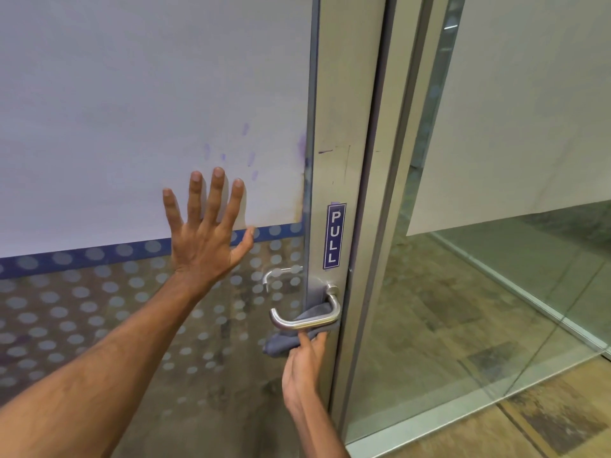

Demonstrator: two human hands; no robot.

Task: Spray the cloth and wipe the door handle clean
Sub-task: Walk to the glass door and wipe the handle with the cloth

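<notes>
Head view looks down at a glass door with a brushed silver aluminium frame (344, 180), its pane covered above by a white sheet (132, 94) and below by a frosted film of pale dots (82, 312) under a blue band. The left hand (208, 226) is laid flat against the pane, palm to the surface, all four fingers spread wide and pointing up across the lower edge of the white sheet, the thumb angled out to the right over the blue band. Faint purple smudges (246, 147) mark the white sheet just above those fingertips. Lower and to the right, the curved brushed-steel lever door handle (304, 320) projects from the frame, its bar running leftward and hooking back at the free end. A grey-blue folded cloth (307, 317) is tucked behind and beneath this bar, between it and the frame, with a loose fold hanging down to the left. The right hand (304, 365) reaches up from below, its fingers pressed together around the lower part of the cloth, pinching it against the underside of the handle. A narrow blue vertical sticker reading PULL (334, 236) sits on the frame just above the handle. Through the pane, a second metal lever handle (276, 276) shows on the far side of the door. To the right, a clear glass panel (479, 292) shows a mottled brown floor (545, 421).
</notes>
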